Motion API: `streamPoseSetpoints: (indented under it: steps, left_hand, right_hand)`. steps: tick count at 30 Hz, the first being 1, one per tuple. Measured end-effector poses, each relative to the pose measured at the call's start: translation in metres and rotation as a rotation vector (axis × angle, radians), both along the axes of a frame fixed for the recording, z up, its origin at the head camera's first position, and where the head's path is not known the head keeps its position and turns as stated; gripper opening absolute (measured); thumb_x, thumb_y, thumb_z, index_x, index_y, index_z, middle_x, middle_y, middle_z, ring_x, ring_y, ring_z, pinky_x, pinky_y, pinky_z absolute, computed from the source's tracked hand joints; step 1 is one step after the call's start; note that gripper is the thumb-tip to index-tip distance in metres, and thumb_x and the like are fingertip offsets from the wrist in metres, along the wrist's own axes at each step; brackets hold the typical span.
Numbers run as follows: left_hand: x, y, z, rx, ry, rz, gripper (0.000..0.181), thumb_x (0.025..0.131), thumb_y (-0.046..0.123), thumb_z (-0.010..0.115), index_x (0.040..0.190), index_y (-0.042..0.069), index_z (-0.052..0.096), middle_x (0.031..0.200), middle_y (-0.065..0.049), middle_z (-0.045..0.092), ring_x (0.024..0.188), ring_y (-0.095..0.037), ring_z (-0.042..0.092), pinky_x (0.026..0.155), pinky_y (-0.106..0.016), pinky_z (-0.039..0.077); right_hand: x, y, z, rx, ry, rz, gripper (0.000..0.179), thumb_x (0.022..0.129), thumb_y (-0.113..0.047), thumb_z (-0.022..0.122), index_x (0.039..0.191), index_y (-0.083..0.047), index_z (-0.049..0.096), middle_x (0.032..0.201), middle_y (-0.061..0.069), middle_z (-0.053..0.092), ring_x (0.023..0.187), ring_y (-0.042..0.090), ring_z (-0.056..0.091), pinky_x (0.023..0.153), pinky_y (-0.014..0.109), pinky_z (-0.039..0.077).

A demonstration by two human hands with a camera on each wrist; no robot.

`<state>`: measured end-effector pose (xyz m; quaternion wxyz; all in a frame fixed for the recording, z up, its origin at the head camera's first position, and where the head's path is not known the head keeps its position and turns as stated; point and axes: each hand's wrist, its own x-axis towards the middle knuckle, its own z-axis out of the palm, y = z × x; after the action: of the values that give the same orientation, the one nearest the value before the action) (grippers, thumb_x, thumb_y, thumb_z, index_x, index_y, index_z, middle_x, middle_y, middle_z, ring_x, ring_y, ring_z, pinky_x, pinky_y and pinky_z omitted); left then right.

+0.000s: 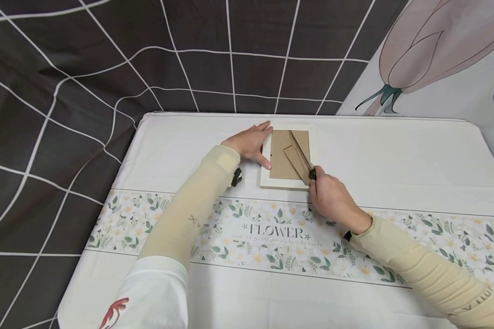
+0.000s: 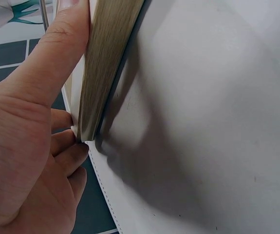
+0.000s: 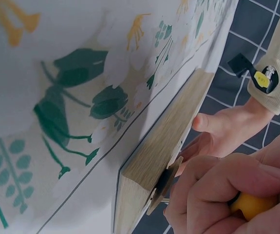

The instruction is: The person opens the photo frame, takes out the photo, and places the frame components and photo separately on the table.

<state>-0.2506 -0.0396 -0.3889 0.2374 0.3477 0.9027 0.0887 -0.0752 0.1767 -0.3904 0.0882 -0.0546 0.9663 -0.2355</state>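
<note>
A white-edged picture frame lies face down, its brown backing board upward. On the board is a brown stand leg; the right wrist view shows the leg slightly raised at its end. My left hand holds the frame's left side, thumb on the border and fingers round the far corner. My right hand grips a screwdriver by its black and yellow handle, partly hidden by the fingers. The shaft slants far-left across the board. Whether its tip touches the board I cannot tell.
The table has a white cloth with a floral band reading FLOWER. Behind the far edge hangs a dark cloth with a white grid. A black device is strapped at my left wrist.
</note>
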Motion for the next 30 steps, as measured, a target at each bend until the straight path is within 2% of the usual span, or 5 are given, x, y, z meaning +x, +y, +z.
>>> streamPoseSetpoints:
  steps: [9, 20, 30]
  left_hand:
    - [-0.0022, 0.0006, -0.003, 0.005, 0.012, -0.017, 0.128, 0.072, 0.057, 0.085, 0.158, -0.005, 0.013, 0.168, -0.018, -0.001, 0.155, -0.024, 0.0, 0.124, -0.031, 0.002]
    - [-0.0015, 0.0004, -0.0027, 0.001, 0.012, -0.018, 0.128, 0.073, 0.057, 0.084, 0.158, -0.005, 0.012, 0.168, -0.018, -0.001, 0.155, -0.024, 0.0, 0.124, -0.031, 0.002]
    - [-0.0019, 0.0005, -0.0024, -0.002, 0.019, -0.033, 0.127, 0.074, 0.058, 0.083, 0.158, -0.005, 0.012, 0.167, -0.019, -0.001, 0.155, -0.025, 0.0, 0.124, -0.032, 0.003]
  right_hand:
    - [-0.0013, 0.0006, 0.0014, -0.009, 0.008, 0.009, 0.04, 0.102, -0.005, 0.041, 0.134, 0.019, 0.04, 0.097, 0.032, 0.064, 0.075, 0.031, 0.063, 0.064, 0.048, 0.055]
    - [-0.0025, 0.0015, 0.0013, -0.025, 0.012, 0.013, 0.037, 0.103, -0.005, 0.041, 0.132, 0.018, 0.042, 0.092, 0.029, 0.064, 0.072, 0.03, 0.062, 0.063, 0.047, 0.054]
    - [-0.0033, 0.0015, 0.0025, -0.044, 0.0, 0.01, 0.042, 0.103, -0.005, 0.041, 0.137, 0.019, 0.039, 0.092, 0.029, 0.064, 0.07, 0.029, 0.06, 0.058, 0.041, 0.051]
